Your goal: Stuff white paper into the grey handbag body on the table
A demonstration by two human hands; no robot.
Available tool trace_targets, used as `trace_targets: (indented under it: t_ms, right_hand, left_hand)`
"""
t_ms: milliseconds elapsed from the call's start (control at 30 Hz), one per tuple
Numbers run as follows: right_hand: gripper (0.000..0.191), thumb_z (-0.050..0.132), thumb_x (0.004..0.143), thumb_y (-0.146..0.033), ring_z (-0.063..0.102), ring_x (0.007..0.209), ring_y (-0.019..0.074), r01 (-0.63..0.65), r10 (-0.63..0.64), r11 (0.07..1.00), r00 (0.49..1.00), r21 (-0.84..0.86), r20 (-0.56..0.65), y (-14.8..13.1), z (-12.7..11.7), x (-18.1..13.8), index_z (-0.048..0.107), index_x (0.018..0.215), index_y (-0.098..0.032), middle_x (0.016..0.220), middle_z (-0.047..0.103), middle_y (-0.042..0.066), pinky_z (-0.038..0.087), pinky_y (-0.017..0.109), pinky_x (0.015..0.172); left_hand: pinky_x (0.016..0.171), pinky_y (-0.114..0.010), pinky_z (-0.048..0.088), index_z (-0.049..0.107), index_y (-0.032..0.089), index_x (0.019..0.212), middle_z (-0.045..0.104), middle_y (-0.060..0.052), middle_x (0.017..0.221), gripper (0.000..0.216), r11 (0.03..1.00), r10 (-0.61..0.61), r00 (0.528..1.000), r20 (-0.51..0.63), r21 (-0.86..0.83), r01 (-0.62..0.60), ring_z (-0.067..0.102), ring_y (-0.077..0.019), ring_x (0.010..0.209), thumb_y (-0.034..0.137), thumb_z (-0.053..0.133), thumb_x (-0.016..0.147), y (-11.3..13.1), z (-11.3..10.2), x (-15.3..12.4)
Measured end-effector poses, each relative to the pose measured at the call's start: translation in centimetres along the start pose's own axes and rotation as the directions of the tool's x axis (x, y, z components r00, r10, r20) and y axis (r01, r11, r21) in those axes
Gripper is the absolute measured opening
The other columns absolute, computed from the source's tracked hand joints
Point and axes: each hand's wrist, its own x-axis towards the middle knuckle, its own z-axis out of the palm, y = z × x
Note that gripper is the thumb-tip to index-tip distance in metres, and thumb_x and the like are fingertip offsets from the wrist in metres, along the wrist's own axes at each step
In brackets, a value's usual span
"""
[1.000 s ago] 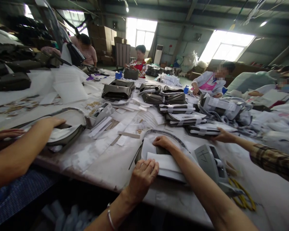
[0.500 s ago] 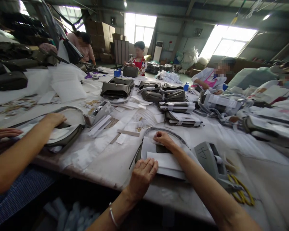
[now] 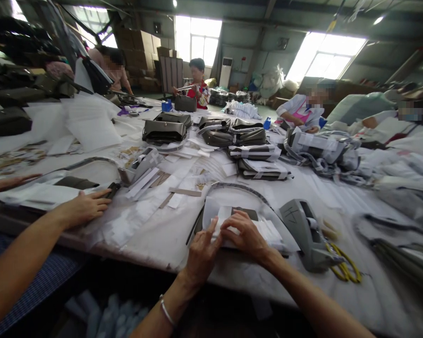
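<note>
White wrapping paper point(image 3: 268, 231) lies folded over a dark grey bag on the bench point(image 3: 162, 239); left hand point(image 3: 201, 253) and right hand point(image 3: 245, 233) press it flat with open grips, holding nothing. Best keep edges aligned.

A long worktable point(image 3: 162, 234) draped in white sheeting is carrying grey handbags point(image 3: 165, 130), paper-wrapped bags point(image 3: 257, 152), loose white sheets point(image 3: 91, 126), cardboard strips point(image 3: 185, 192), two grey tape dispensers point(image 3: 305, 232) and yellow-handled scissors point(image 3: 345, 270).
</note>
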Motion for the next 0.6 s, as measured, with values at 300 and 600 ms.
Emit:
trace_targets:
  t_ms: [300, 600]
  right_hand:
    - [0.015, 0.055, 0.093, -0.015, 0.066, 0.087, 0.0201, 0.213, -0.212, 0.977, 0.969, -0.003, -0.129, -4.5, -1.7, -6.9, 0.064, 0.101, -0.024, 0.090, 0.071, 0.003, 0.050, 0.041, 0.090]
    - [0.023, 0.063, 0.090, -0.036, 0.066, 0.101, 0.0299, -0.289, 0.254, 0.957, 0.861, -0.014, -0.441, 4.2, -0.1, -9.1, 0.068, 0.107, -0.023, 0.108, 0.069, 0.011, 0.055, 0.047, 0.087]
  left_hand:
    - [0.084, -0.034, 0.054, 0.060, 0.016, 0.123, 0.072, -0.009, 0.111, 0.041, 0.990, 0.058, 0.995, 0.081, -0.130, -0.047, 0.066, -0.0204, 0.102, 0.004, 0.048, 0.085, -1.9, -0.5, 0.7]
    - [0.093, -0.036, 0.057, 0.059, 0.025, 0.123, 0.071, -0.005, 0.115, 0.040, 0.884, -0.309, 0.948, 0.075, -0.344, 0.316, 0.068, -0.0217, 0.105, 0.015, 0.059, 0.084, -4.9, -1.2, 1.7]
